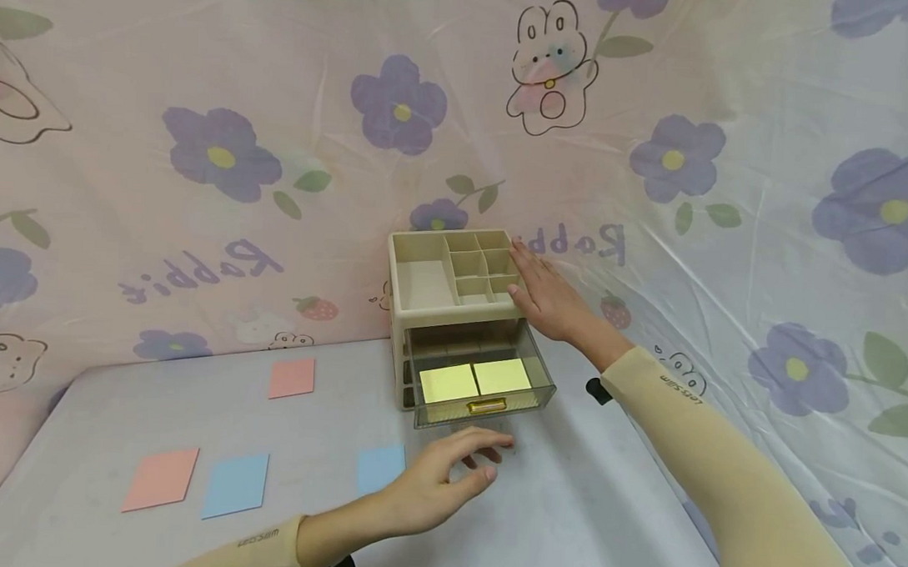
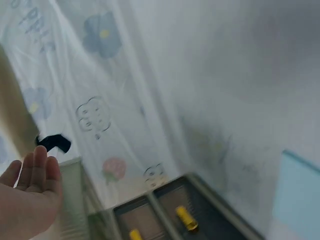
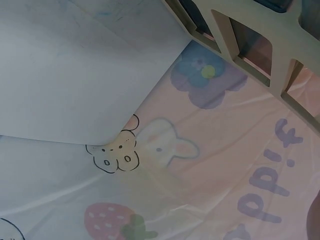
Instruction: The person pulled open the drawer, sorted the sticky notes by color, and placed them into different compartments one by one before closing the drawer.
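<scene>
A cream desktop organizer (image 1: pixel 415 313) stands against the patterned cloth, with a divided tray on top. Its clear upper drawer (image 1: pixel 544 393) is pulled out and has two yellow note pads (image 1: pixel 449 383) inside, side by side. My right hand (image 1: pixel 547 299) rests with straight fingers on the organizer's right top edge. Below and in front of the drawer, my left hand (image 1: pixel 443 479) hovers with loosely bent fingers, holding nothing. The drawer's gold handle (image 1: pixel 487 406) is just above that hand. In the left wrist view, a blue square note (image 2: pixel 300 195) shows at the right.
On the white table (image 1: pixel 306 428), left of the organizer, lie a pink square (image 1: pixel 291 379), another pink square (image 1: pixel 162 480) and a blue square (image 1: pixel 235 486). A second blue square (image 1: pixel 380 469) is partly behind my left hand. Floral cloth (image 1: pixel 316 145) hangs behind and at the right.
</scene>
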`<state>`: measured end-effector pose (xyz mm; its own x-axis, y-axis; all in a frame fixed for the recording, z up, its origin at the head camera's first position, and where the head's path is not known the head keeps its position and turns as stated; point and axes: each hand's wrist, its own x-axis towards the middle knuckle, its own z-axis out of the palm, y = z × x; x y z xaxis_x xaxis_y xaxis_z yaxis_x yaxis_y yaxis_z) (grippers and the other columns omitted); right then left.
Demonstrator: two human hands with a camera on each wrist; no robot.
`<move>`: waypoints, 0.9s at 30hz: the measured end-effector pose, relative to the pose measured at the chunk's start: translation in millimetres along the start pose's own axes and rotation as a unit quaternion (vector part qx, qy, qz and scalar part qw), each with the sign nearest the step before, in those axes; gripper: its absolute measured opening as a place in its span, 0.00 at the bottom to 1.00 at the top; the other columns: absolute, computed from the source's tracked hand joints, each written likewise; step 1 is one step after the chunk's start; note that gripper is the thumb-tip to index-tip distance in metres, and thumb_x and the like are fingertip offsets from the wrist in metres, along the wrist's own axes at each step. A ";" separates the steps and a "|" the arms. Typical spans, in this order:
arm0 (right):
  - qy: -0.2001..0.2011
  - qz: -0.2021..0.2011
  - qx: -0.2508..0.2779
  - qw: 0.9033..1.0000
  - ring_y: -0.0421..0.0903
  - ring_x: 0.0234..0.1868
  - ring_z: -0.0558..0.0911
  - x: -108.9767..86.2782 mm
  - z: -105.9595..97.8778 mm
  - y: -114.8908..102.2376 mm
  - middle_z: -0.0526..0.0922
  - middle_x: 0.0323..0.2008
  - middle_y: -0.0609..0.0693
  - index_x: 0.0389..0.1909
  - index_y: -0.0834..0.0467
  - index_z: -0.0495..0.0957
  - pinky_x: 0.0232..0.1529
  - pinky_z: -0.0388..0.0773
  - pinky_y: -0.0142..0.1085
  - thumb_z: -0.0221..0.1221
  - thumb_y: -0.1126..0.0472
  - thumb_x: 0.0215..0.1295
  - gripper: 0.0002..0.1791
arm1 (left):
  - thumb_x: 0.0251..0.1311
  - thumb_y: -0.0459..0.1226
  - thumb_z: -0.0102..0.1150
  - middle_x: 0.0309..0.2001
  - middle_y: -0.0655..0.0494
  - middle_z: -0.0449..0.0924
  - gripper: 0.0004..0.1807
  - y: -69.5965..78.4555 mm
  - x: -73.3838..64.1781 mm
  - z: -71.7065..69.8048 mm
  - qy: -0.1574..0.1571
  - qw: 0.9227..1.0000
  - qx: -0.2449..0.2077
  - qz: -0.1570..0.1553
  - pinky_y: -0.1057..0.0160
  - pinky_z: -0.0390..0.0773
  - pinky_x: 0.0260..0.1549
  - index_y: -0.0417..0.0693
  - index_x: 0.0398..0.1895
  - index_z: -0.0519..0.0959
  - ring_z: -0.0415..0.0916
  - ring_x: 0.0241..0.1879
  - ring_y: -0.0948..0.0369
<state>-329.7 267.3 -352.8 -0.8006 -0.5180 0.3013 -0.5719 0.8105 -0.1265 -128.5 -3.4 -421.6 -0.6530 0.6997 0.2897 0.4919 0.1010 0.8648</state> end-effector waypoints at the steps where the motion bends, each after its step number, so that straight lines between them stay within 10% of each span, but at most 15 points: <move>1: 0.000 0.000 0.000 1.000 0.57 0.84 0.42 0.0 0.1 0.0 0.36 0.84 0.57 0.84 0.62 0.38 0.81 0.44 0.58 0.33 0.44 0.85 0.39 | 0.80 0.44 0.50 0.64 0.62 0.78 0.21 -2.5 -0.3 1.6 -0.006 1.000 -0.008 -0.017 0.63 0.80 0.54 0.58 0.71 0.74 0.77 0.58 0.62; 12: 0.004 0.000 0.003 1.000 0.57 0.84 0.43 -1.5 0.1 -2.8 0.37 0.84 0.57 0.84 0.62 0.38 0.81 0.42 0.56 0.36 0.46 0.85 0.38 | 0.80 0.40 0.50 0.65 0.50 0.79 0.22 -17.0 8.2 10.0 0.032 0.991 -0.101 -0.084 0.65 0.77 0.59 0.43 0.71 0.73 0.77 0.63 0.52; 27: -0.001 -0.003 0.010 1.000 0.55 0.84 0.41 -0.3 -1.6 0.4 0.37 0.84 0.57 0.84 0.62 0.38 0.81 0.43 0.56 0.35 0.45 0.85 0.38 | 0.80 0.39 0.51 0.61 0.48 0.83 0.20 -13.4 22.4 18.1 0.105 0.959 -0.219 -0.144 0.60 0.81 0.55 0.42 0.68 0.76 0.80 0.59 0.51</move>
<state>-329.4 268.2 -351.4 -0.7977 -0.5232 0.2998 -0.5800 0.8018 -0.1439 -139.3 23.8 -434.1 -0.8499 0.5247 0.0493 0.0147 -0.0698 0.9975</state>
